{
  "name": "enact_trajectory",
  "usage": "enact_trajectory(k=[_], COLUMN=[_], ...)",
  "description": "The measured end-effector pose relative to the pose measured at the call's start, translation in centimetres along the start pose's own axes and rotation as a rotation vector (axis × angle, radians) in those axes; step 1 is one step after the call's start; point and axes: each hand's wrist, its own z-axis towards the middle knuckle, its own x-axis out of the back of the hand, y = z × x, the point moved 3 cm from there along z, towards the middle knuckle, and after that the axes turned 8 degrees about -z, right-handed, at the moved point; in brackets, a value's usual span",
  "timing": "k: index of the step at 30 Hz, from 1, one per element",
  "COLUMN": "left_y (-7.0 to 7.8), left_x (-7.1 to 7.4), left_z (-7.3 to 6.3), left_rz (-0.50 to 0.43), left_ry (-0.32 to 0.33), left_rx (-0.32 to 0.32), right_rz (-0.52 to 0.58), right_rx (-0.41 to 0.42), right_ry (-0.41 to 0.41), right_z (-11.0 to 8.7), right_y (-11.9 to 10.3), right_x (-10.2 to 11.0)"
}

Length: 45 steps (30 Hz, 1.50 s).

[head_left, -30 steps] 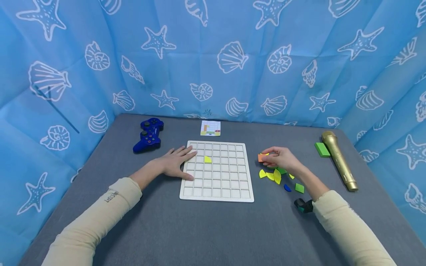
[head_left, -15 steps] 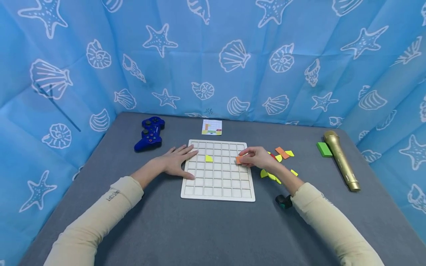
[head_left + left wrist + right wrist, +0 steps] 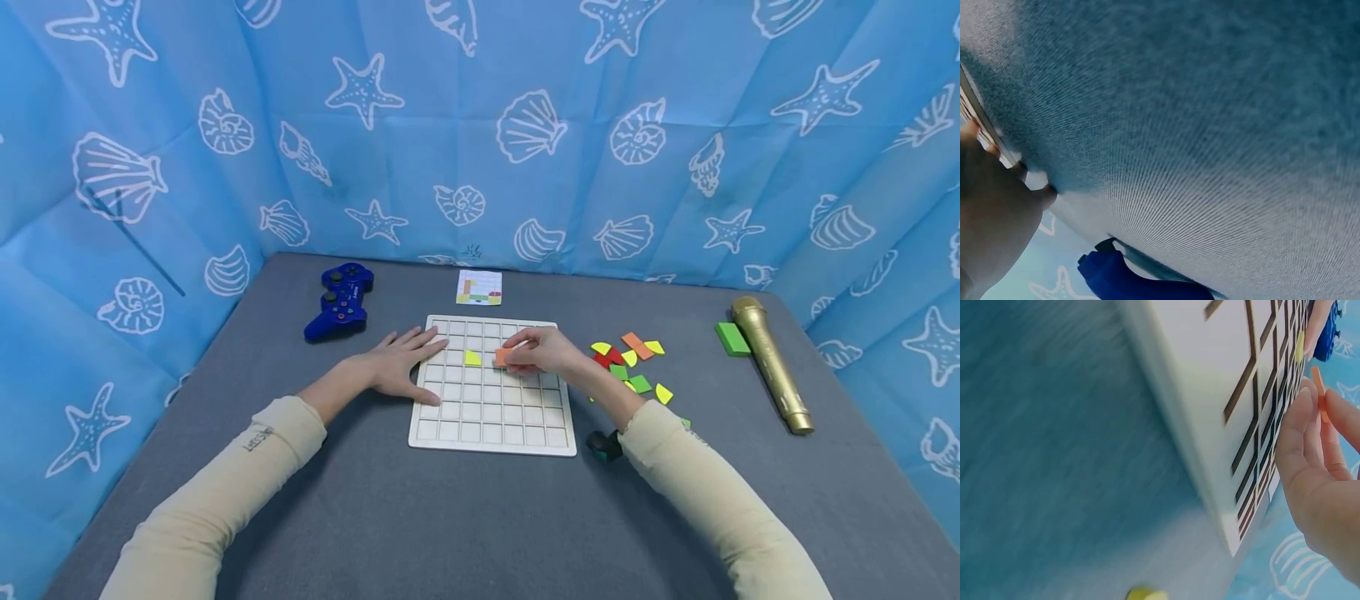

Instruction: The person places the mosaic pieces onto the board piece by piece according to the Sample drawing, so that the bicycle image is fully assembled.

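Pale sleeves [image 3: 206, 500] lie across the grey worktop [image 3: 465, 525] from the lower corners of the frame I watch from afar, a white grid board [image 3: 492, 412] flat at the centre. Over the board's right half is an orange tile [image 3: 501, 358], just right of a yellow piece [image 3: 472, 358] and roughly level with it, a narrow gap between the two. The tile lies between the hands, far nearer the right hand [image 3: 542, 352], which pinches its right end between thumb and fingertips. Those fingers cover part of it, so I cannot tell its full length or its long axis from overhead; in the right wrist view it shows edge-on, a thin strip slightly off upright in that frame. Whether it touches the board, I cannot tell. The left hand [image 3: 396, 367] holds nothing; its fingers are spread wide over the board's left edge, thumb toward the lower left squares. Right of the board I count several loose pieces, among them a green tile [image 3: 641, 383], a red piece [image 3: 602, 360] and another orange tile [image 3: 637, 346]. At frame right, a gold microphone [image 3: 771, 362] lies beside a green block [image 3: 732, 340]. Farther off are a blue game controller [image 3: 341, 302], upper left of the board, and a printed card [image 3: 478, 287] near the shell-patterned curtain [image 3: 450, 150].
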Motion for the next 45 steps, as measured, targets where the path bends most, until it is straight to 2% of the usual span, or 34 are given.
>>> enact_trajectory(k=[10,20,33,36,42,45], left_y=[0.0,-0.1,-0.4,0.0,0.5,0.6], left_x=[-0.1,0.0,-0.2,-0.1,0.3,0.4], left_z=[0.2,0.2,0.6,0.4,0.1,0.1], left_rz=[-0.004,-0.015,0.001,0.007,0.006,0.002], left_ry=[-0.021,-0.024,-0.013,-0.02,-0.034,-0.036], left_rx=[0.042,0.049,0.03,0.03,0.03,0.031], right_rz=[0.002,-0.012,0.019,-0.021,-0.21,-0.262], right_rx=[-0.034,-0.038,-0.057,-0.049,-0.023,-0.015], right_ry=[-0.013,-0.022,-0.01,-0.002,0.041,0.051], right_z=[1.4,2.9,4.1,4.0,3.7,3.6], right_y=[-1.6,-2.9,-3.0,-3.2,-3.7,-3.8], right_x=[-2.3,-3.6,-4.7,-4.8,-4.7,-4.6])
